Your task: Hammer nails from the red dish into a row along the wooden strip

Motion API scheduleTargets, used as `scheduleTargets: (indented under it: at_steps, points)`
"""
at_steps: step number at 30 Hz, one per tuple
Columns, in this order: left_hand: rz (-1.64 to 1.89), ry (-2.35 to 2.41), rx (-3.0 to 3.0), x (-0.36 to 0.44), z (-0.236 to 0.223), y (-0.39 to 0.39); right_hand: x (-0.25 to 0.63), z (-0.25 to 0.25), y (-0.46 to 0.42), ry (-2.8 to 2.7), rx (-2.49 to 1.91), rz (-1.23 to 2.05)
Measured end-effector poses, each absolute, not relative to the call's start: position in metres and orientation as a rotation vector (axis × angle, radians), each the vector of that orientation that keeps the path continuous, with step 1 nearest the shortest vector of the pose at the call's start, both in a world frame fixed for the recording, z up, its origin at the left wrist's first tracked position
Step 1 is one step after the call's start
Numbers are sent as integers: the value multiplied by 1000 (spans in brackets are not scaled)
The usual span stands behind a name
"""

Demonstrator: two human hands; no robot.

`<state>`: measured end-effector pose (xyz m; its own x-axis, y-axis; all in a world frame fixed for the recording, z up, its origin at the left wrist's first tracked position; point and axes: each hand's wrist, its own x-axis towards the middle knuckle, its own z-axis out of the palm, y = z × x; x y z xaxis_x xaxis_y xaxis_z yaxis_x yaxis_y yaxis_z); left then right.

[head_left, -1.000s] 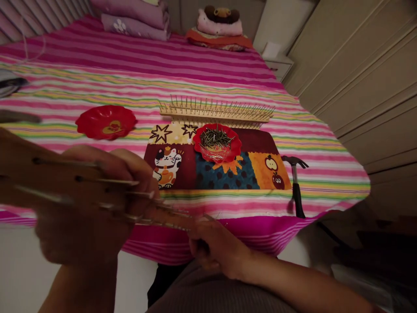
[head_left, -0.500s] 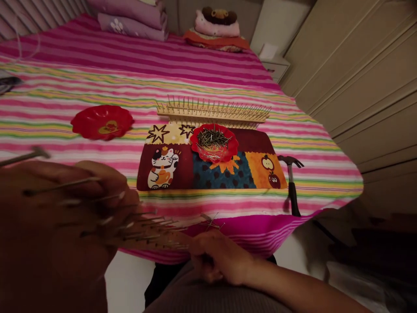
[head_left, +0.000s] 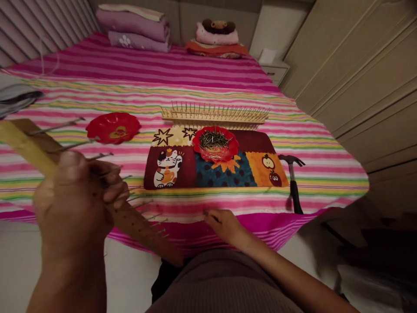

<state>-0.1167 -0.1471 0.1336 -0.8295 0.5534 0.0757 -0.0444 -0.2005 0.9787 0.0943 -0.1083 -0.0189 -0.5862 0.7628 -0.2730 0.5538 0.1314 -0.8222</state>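
A: What's the big thing in front of the person?

B: A bed (head_left: 137,74) under a pink striped sheet, with tall beige wardrobe doors (head_left: 342,82) along its right side. Folded purple bedding (head_left: 133,28) lies at the far end.

A: And on the bed?

B: Near the middle, a patchwork mat (head_left: 215,169) with a cat print lies flat. A long wooden rack (head_left: 215,116) with rows of upright nails sits along the mat's far edge, touching it or just beside it.

A: Anything on the mat itself?

B: A red scalloped dish (head_left: 215,150) heaped with loose nails. A second red dish (head_left: 113,128) sits on the sheet well left of the mat, and a claw hammer (head_left: 292,184) lies just beside the mat's right edge.

A: What about the hands?

B: The left hand (head_left: 74,200) is clenched around a wooden strip (head_left: 140,228), holding it up, off the sheet, near the bed's near left edge, with nails sticking out along it.

A: And the right hand?

B: The right hand (head_left: 226,226) rests low at the near edge of the bed, its thumb and fingers closed on what looks like one small dark nail (head_left: 211,216).
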Motion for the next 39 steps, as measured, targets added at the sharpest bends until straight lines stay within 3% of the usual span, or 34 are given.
scheduleTargets:
  at_steps: [5, 8, 12, 18, 25, 30, 32, 39]
  points:
    - [1965, 1605, 472, -119, 119, -131, 94, -2, -111, -2315, -1256, 1257]
    - [1891, 1537, 460, -121, 97, -119, 92, 15, -122, -2423, -1002, 1220]
    - [1813, 1508, 472, -120, 82, -106, 85, 27, -128, -2618, -704, 937]
    - [1718, 1500, 514, -114, 78, -98, 74, 19, -125, -2767, -711, 779]
    - [1690, 1502, 531, -104, 85, -101, 70, 25, -131, -2321, -871, 1396]
    - [1638, 1478, 608, -91, 90, -98, 68, 36, -132, -1185, -1399, 2549]
    - [1618, 1481, 616, -89, 89, -96, 70, 36, -132, -716, -1436, 2841]
    - [1592, 1433, 634, -84, 89, -96, 74, 27, -141, -1037, -1305, 2450]
